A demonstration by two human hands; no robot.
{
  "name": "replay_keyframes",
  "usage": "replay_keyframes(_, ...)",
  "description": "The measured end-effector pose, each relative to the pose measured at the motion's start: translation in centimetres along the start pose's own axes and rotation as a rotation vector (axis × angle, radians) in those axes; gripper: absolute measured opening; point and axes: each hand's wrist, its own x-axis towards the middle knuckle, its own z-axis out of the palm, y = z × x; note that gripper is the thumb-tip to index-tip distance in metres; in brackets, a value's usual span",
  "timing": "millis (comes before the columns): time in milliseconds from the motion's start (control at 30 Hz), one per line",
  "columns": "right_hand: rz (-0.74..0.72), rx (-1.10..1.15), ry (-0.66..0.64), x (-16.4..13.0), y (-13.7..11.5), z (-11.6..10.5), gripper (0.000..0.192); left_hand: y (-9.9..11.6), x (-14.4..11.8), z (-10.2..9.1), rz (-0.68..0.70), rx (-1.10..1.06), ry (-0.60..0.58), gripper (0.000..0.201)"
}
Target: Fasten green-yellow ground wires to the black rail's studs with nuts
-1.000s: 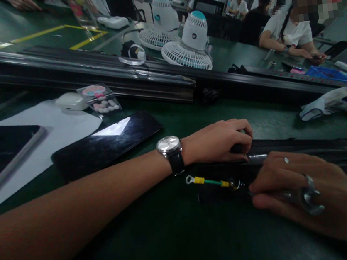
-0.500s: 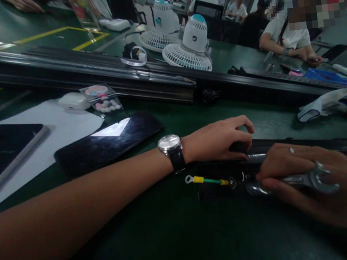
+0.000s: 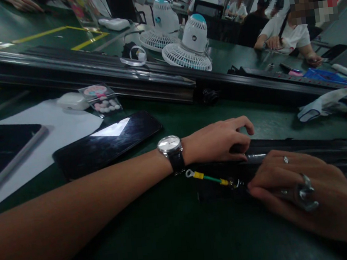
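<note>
My right hand (image 3: 309, 194) is closed around a silver open-end wrench (image 3: 307, 200). The open jaw shows beside my ringed finger; the far end is hidden beneath the hand. By the fingertips, a short green wire (image 3: 212, 178) with yellow sleeves and a ring terminal lies fixed at a bolt (image 3: 232, 182) on a black metal bar (image 3: 275, 141). The wire's free ring points left. My left hand (image 3: 215, 140), with a watch at the wrist, rests over the bar's far edge, fingers bent around it and thumb on the near side.
Left of my hands lie a dark phone (image 3: 109, 145), another device (image 3: 3, 153) on white paper and a candy packet (image 3: 102, 98). Long black rails (image 3: 155, 84) cross the table behind. Two white fans (image 3: 194, 40) stand beyond; a glove (image 3: 324, 104) lies right. Co-workers sit in back.
My right hand has turned and the wrench with it; the jaw moved left and slightly down. The green wire tilted slightly. My left hand stays in place. A co-worker's arm moved at the back right.
</note>
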Motion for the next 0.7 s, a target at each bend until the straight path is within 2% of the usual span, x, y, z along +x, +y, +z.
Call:
replay_keyframes(133,-0.194,0.036,-0.127,-0.5,0.9,-0.3,0.008,0.0,-0.1,-0.3,0.03,-0.088,-0.017,0.014)
replay_keyframes(200,-0.214,0.057,-0.101,-0.5,1.0,-0.5,0.008,-0.1,-0.1,-0.3,0.028,-0.104,-0.013,0.017)
replay_keyframes(300,-0.112,0.074,0.012,0.0,0.6,-0.6,0.01,-0.2,-0.1,-0.1,0.014,-0.074,0.001,0.02)
replay_keyframes(433,0.04,-0.025,0.015,0.4,-0.4,-0.6,0.017,-0.2,0.0,0.2,0.017,-0.028,0.047,0.017)
replay_keyframes(567,0.048,-0.047,0.032,0.4,-0.7,-0.6,0.021,-0.1,0.0,0.3,0.015,-0.001,0.051,0.007)
replay_keyframes(700,0.04,-0.07,0.037,0.5,-0.7,-0.4,0.025,0.1,0.0,0.2,0.019,0.026,0.03,0.006)
